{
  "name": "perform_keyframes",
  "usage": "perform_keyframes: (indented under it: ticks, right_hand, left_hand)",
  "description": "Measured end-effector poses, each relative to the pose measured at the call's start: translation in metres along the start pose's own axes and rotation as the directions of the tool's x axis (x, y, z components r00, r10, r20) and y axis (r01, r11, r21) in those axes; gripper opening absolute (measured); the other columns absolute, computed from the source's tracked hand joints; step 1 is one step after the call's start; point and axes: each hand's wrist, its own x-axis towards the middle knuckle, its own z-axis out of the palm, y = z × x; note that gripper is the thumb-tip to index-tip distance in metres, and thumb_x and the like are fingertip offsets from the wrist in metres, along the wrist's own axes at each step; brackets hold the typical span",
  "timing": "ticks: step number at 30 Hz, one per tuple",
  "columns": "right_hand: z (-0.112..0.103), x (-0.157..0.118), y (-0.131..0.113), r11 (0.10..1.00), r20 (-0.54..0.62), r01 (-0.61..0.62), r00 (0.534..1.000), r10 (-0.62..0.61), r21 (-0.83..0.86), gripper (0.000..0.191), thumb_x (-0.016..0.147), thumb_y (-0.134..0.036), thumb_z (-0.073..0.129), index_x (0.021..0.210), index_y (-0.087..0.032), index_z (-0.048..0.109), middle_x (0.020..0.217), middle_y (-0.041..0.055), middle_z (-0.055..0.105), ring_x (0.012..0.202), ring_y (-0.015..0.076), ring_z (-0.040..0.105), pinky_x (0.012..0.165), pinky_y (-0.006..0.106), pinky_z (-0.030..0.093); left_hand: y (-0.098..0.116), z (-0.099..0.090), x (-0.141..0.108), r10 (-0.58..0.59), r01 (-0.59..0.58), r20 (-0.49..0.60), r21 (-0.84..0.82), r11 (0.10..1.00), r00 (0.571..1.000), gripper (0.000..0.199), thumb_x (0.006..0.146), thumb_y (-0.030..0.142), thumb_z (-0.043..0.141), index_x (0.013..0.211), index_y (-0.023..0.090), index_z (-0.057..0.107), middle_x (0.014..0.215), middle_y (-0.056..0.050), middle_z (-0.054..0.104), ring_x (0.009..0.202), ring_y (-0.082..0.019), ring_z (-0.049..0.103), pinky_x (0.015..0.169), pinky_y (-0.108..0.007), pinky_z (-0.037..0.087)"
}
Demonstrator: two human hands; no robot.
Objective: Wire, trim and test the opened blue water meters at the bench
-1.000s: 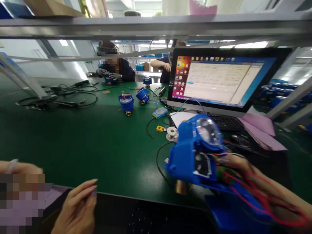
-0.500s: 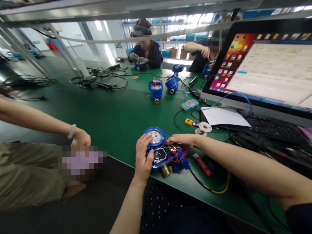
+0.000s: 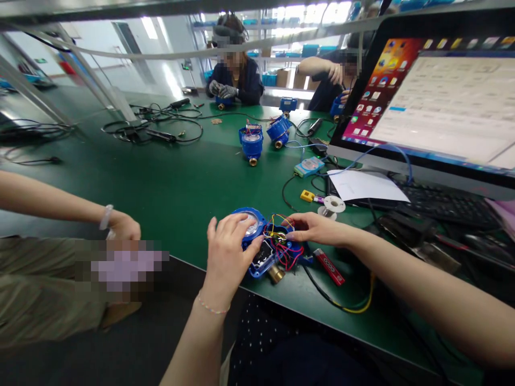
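Observation:
At the near table edge lies a blue water meter [image 3: 263,256] with a round glass dial, a dark sealed panel, a brass pipe end and an opened compartment full of thin red and yellow wires [image 3: 293,258]. My left hand [image 3: 229,249] reaches over its dial side, fingers across the dial rim and thumb near the panel. From the right, my right hand [image 3: 308,228] grips the compartment's edge by the wires, its thumb over the opening; some fingertips are hidden. Just right of the meter is a red glue-stick-like tube [image 3: 329,266].
A monitor [image 3: 442,107], keyboard [image 3: 434,201] and paper sheet [image 3: 368,185] take up the right. Beyond stand blue meters [image 3: 252,145], a light-blue box [image 3: 309,166], a spool [image 3: 333,203] and cables [image 3: 153,128]. A person's arm [image 3: 60,198] is at left; two co-workers sit opposite.
My left hand has lifted and turned across the dial, its thumb nearer the wires. My right thumb has come over the compartment. The blue connector below is less visible; the view has shifted slightly.

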Motion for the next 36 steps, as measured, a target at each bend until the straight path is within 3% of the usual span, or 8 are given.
perform_keyframes:
  ticks: [2, 4, 7, 9, 15, 21, 27, 36]
  right_hand:
    - [0.004, 0.003, 0.003, 0.999, -0.032, 0.033, 0.999, -0.034, -0.026, 0.039, 0.076, -0.044, 0.059, 0.102, -0.015, 0.059, 0.08, 0.0003, 0.061, 0.071, 0.0124, 0.055, 0.065, 0.027, 0.044]
    - [0.007, 0.003, 0.004, 0.994, -0.168, 0.029, 0.985, -0.047, -0.107, 0.04, 0.074, -0.043, 0.061, 0.103, -0.015, 0.058, 0.081, 0.002, 0.062, 0.073, 0.014, 0.056, 0.067, 0.029, 0.045]
    - [0.009, -0.004, -0.001, 0.968, -0.431, 0.046, 0.89, -0.152, -0.246, 0.036, 0.073, -0.037, 0.064, 0.102, -0.016, 0.059, 0.092, 0.0058, 0.062, 0.085, 0.0165, 0.057, 0.078, 0.033, 0.046]
    - [0.012, -0.009, -0.008, 0.941, -0.486, 0.105, 0.835, -0.26, -0.323, 0.03, 0.074, -0.033, 0.064, 0.099, -0.017, 0.061, 0.096, 0.0062, 0.062, 0.089, 0.0167, 0.057, 0.081, 0.034, 0.045]
    - [0.028, -0.003, -0.022, 0.936, -0.424, 0.24, 0.842, -0.333, -0.259, 0.022, 0.077, -0.026, 0.062, 0.098, -0.019, 0.064, 0.094, 0.0032, 0.067, 0.088, 0.0139, 0.06, 0.081, 0.029, 0.045]
    - [0.027, 0.006, -0.022, 0.94, -0.456, 0.186, 0.836, -0.305, -0.287, 0.006, 0.077, -0.018, 0.06, 0.075, -0.018, 0.066, 0.079, 0.001, 0.067, 0.078, 0.0122, 0.059, 0.075, 0.027, 0.043]
    - [0.017, 0.0, -0.016, 0.973, -0.419, 0.146, 0.883, -0.21, -0.18, 0.007, 0.076, -0.02, 0.06, 0.078, -0.018, 0.066, 0.079, 0.0005, 0.067, 0.076, 0.0125, 0.059, 0.074, 0.027, 0.043]
    - [0.013, -0.001, -0.012, 0.977, -0.407, 0.189, 0.889, -0.212, -0.096, 0.011, 0.075, -0.024, 0.059, 0.079, -0.017, 0.067, 0.08, 0.0012, 0.067, 0.077, 0.0127, 0.058, 0.074, 0.027, 0.043]
  left_hand:
    - [0.004, -0.001, 0.018, 0.133, -0.113, 0.179, -0.118, 0.986, 0.975, 0.013, 0.08, 0.027, 0.059, 0.091, 0.022, 0.062, 0.101, -0.004, 0.065, 0.099, -0.021, 0.057, 0.097, -0.046, 0.035]
    - [0.007, 0.001, 0.032, 0.186, -0.111, 0.327, -0.234, 0.966, 0.926, 0.007, 0.081, 0.023, 0.058, 0.077, 0.019, 0.063, 0.085, -0.002, 0.066, 0.086, -0.017, 0.059, 0.083, -0.036, 0.043]
    - [0.008, 0.008, 0.042, 0.031, 0.104, 0.393, -0.315, 0.943, 0.919, 0.011, 0.08, 0.022, 0.058, 0.07, 0.018, 0.062, 0.071, 0.0, 0.064, 0.07, -0.015, 0.057, 0.066, -0.028, 0.042]
    - [0.007, 0.012, 0.043, -0.102, 0.255, 0.379, -0.381, 0.889, 0.92, 0.013, 0.079, 0.025, 0.057, 0.069, 0.018, 0.061, 0.066, 0.001, 0.062, 0.063, -0.013, 0.056, 0.061, -0.026, 0.041]
    - [0.004, 0.013, 0.039, -0.161, 0.346, 0.389, -0.469, 0.813, 0.907, 0.016, 0.077, 0.029, 0.057, 0.067, 0.018, 0.062, 0.066, 0.001, 0.064, 0.063, -0.013, 0.057, 0.061, -0.024, 0.041]
    - [0.001, 0.008, 0.037, -0.128, 0.385, 0.456, -0.531, 0.755, 0.88, 0.014, 0.079, 0.026, 0.053, 0.071, 0.018, 0.063, 0.071, 0.0, 0.067, 0.067, -0.013, 0.059, 0.066, -0.025, 0.043]
    - [0.003, 0.008, 0.036, -0.156, 0.386, 0.434, -0.515, 0.765, 0.887, 0.015, 0.08, 0.025, 0.052, 0.072, 0.018, 0.061, 0.072, -0.001, 0.068, 0.068, -0.013, 0.06, 0.066, -0.026, 0.043]
    - [-0.002, 0.01, 0.034, -0.096, 0.337, 0.436, -0.518, 0.787, 0.895, 0.009, 0.079, 0.024, 0.056, 0.075, 0.019, 0.063, 0.073, 0.001, 0.066, 0.07, -0.012, 0.059, 0.068, -0.025, 0.043]
